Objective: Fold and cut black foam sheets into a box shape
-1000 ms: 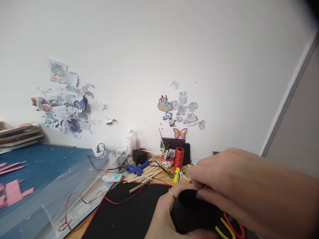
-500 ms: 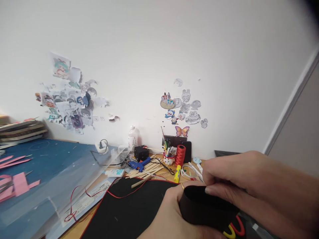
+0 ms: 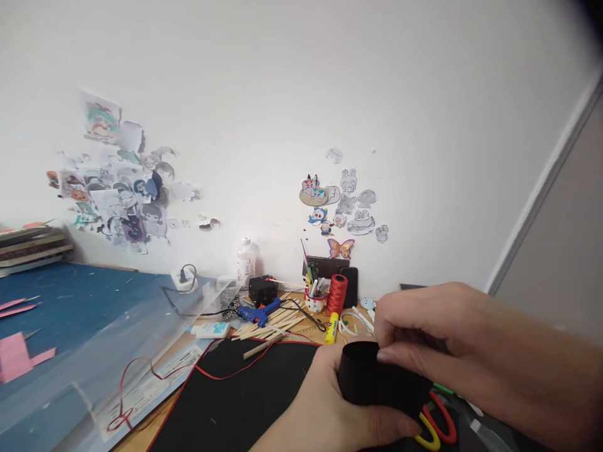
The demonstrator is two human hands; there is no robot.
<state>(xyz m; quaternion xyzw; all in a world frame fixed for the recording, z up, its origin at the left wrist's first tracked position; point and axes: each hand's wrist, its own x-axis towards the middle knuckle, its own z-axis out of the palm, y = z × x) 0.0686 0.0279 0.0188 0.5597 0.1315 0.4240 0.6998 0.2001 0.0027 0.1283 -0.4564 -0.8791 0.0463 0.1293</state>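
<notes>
A black band of paper or thin card (image 3: 381, 380), curved into an open loop, is held between both hands at the lower right. My left hand (image 3: 325, 402) wraps round it from the left and below, thumb along its lower edge. From the right, my right hand (image 3: 438, 326) pinches its upper rim between thumb and fingers. The far side of the loop is partly hidden by the right hand. Just below the band are scissors with red and yellow handles (image 3: 441, 417); their blades are out of sight. A black mat (image 3: 240, 402) with a red edge lies underneath.
Behind the mat are a blue glue gun (image 3: 259, 312), wooden sticks (image 3: 287, 320), a yellow glue stick (image 3: 331, 328), a red thread spool (image 3: 337, 295) and a pen cup (image 3: 315, 302). Clear plastic sheet (image 3: 127, 339) and pink paper (image 3: 15, 356) cover the left side.
The view has shifted slightly to the right. Both hands still grip the black band, which is now tilted a little differently, and more of the scissor handles shows beneath it.
</notes>
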